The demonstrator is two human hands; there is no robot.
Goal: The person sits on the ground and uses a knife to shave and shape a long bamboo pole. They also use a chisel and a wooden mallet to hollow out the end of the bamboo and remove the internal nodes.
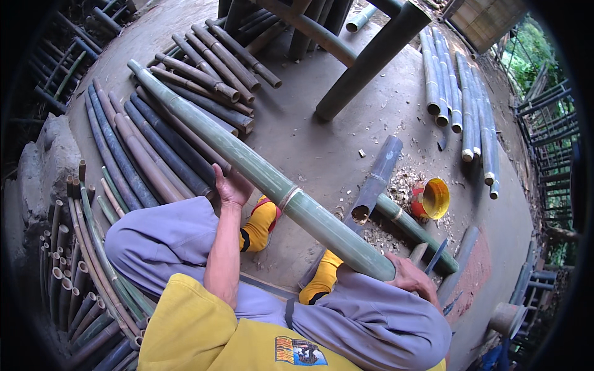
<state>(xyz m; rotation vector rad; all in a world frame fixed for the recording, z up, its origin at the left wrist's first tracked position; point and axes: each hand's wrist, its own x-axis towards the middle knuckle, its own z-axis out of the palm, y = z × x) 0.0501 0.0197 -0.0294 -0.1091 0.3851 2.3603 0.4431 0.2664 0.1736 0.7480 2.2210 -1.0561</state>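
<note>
A green bamboo pole (266, 176) slants before us above the floor (284, 123), our right hand (411, 274) grasping its near end, our left hand (232, 187) palm-up by its underside, though we cannot tell whether those half-hidden fingers grip.

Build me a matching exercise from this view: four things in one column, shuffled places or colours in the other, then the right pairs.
Things:
1. Long green bamboo pole
2. Left hand
3. Right hand
4. Round container

Places or colours:
A. At the pole's lower-right end
B. Red outside, yellow inside, next to wood shavings
C. Slanting across the view, upper left to lower right
D. Near the middle of the pole's length, thumb spread

Right pairs: 1-C, 2-D, 3-A, 4-B
</note>
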